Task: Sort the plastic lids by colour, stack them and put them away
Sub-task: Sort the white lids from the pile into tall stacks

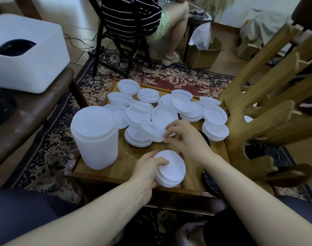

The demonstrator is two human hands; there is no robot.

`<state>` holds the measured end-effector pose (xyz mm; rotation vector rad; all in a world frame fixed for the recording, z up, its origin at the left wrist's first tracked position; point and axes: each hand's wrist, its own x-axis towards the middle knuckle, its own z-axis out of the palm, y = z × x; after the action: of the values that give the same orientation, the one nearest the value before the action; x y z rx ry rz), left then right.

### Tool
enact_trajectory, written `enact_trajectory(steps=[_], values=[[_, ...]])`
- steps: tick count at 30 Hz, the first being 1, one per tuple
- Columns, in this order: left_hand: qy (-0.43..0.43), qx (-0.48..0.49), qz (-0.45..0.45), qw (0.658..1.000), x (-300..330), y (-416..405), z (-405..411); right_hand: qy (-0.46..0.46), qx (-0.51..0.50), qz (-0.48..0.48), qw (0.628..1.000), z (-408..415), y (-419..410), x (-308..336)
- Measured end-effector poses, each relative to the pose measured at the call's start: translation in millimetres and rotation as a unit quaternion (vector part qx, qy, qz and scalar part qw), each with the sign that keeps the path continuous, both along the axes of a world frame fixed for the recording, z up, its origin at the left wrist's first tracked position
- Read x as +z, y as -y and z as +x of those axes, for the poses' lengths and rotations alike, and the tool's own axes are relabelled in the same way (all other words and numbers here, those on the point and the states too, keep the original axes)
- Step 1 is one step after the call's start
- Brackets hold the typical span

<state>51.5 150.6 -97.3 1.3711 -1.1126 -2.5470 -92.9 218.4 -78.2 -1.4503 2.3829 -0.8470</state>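
Pinched at its rim by the right hand [184, 137], one white lid [151, 131] tilts up off the loose white lids [162, 110] at frame centre, likely bound for the short stack [170, 168] the left hand [148, 170] grips below. A tall finished stack [95, 137] stands left on the wooden table [126, 157]; black lids [211, 181] lie lower right.

head cam | looks forward-down | close over wooden tray [98, 172] | single view

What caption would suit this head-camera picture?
Left hand grips a short stack of white plastic lids; right hand pinches another white lid.
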Motion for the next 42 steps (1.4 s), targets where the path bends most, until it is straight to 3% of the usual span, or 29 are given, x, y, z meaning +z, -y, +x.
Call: enact_trajectory(steps=[5,10,12,14,17,20,24,26,33,42], values=[[-0.022,0.008,0.001,1.000,6,5,-5,0.210,-0.130,-0.116,0.962,-7,-17,23],[-0.060,0.045,0.001,0.997,12,13,-13,0.505,-0.196,-0.246,0.804,-11,-37,42],[-0.086,0.068,-0.001,0.994,13,15,-17,0.558,-0.175,-0.239,0.775,-8,-42,49],[-0.110,0.083,-0.006,0.990,14,16,-20,0.582,-0.158,-0.209,0.770,-4,-41,51],[-0.134,0.101,-0.004,0.986,15,19,-20,0.595,-0.126,-0.151,0.780,3,-38,53],[-0.147,0.104,-0.008,0.984,18,21,-19,0.564,-0.112,-0.085,0.814,3,-39,54],[-0.152,0.099,-0.006,0.983,20,25,-20,0.395,-0.093,0.048,0.913,0,-42,47],[-0.151,0.097,0.001,0.984,21,26,-20,0.329,-0.102,0.063,0.937,1,-41,44],[-0.162,0.073,0.026,0.984,28,26,-19,0.255,-0.042,0.036,0.965,6,-38,40],[-0.153,0.059,0.015,0.986,32,23,-19,0.206,-0.062,0.013,0.976,11,-34,35]])
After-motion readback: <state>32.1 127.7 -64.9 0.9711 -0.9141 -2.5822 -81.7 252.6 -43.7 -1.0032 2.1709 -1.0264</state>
